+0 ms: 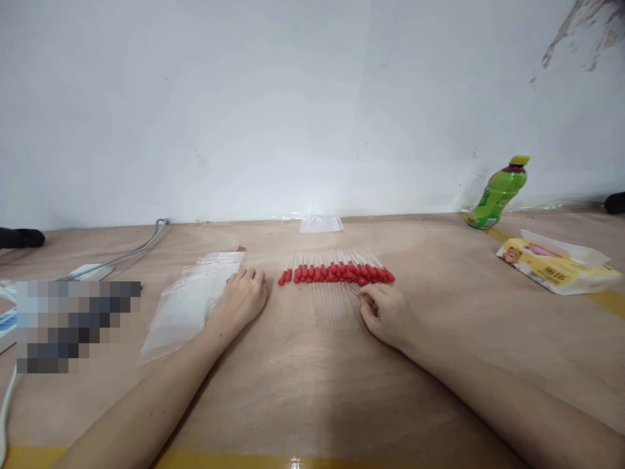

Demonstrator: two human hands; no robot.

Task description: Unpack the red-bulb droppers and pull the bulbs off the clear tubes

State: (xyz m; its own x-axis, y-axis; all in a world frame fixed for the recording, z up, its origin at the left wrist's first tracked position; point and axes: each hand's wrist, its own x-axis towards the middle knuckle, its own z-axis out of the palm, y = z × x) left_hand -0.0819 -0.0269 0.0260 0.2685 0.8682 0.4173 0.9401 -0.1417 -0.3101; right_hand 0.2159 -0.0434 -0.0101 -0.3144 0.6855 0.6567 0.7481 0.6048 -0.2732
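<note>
A row of several clear glass droppers with red rubber bulbs (336, 273) lies side by side on the brown table top (303, 378). My right hand (388, 316) rests just below the row's right end, fingers pinched on one thin clear dropper tube. My left hand (241, 301) lies knuckles-up at the left, fingers curled, on the edge of a stack of clear zip bags (188, 303). Something red peeks out from under its fingers; I cannot make out what it is.
A green drink bottle (499, 193) with a yellow cap leans at the wall, back right. A yellow tissue pack (556, 267) lies right. One small clear bag (321, 224) sits by the wall. Grey cable (131, 251) and a power strip (7, 322) lie left.
</note>
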